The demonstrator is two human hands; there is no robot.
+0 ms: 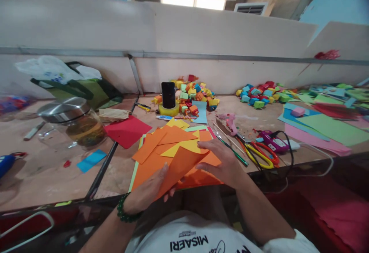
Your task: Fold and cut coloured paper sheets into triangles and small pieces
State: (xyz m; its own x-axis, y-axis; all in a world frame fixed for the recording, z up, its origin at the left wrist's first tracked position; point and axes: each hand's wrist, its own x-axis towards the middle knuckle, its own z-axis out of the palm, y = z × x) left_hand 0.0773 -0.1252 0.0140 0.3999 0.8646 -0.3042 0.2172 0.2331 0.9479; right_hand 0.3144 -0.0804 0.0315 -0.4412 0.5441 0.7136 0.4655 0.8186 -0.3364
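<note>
A sheet of orange paper (181,167), bent up along one side, is held in my left hand (152,187), thumb on top and fingers underneath. A green bead bracelet circles that wrist. My right hand (220,161) is at the sheet's right corner, its thumb and forefinger apart on either side of that corner; whether they touch it I cannot tell. Below both hands lies a stack of orange sheets (207,176) at the table's front edge. Loose orange strips (150,145) and a yellow paper piece (177,150) rest on the stack.
Right of the stack lie scissors (259,157), a green pen (236,155), a pink glue gun (230,122) and a purple corded device (272,141). Behind stand a phone (168,95) and small paper cubes (190,91). Leftward are red paper (128,130) and a glass jar (83,128).
</note>
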